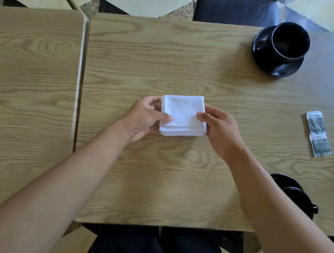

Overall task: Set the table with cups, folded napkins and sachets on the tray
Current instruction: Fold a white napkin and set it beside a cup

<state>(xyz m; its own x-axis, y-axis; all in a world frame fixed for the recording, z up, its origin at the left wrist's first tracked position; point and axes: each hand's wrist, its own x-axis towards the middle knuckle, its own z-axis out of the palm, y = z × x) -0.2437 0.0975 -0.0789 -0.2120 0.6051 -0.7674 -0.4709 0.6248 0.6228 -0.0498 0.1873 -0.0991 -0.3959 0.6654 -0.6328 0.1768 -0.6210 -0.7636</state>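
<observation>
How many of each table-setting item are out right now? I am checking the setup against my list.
Black cups on saucers: 2, one at the far side, one partly hidden behind the right forearm
Folded white napkins: 1, held by the left hand and right hand
Sachets: 2, lying end to end
Total: 5

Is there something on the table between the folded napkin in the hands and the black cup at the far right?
Nothing visible. Both hands, left hand and right hand, hold the folded napkin; only bare table lies between it and the black cup.
</observation>
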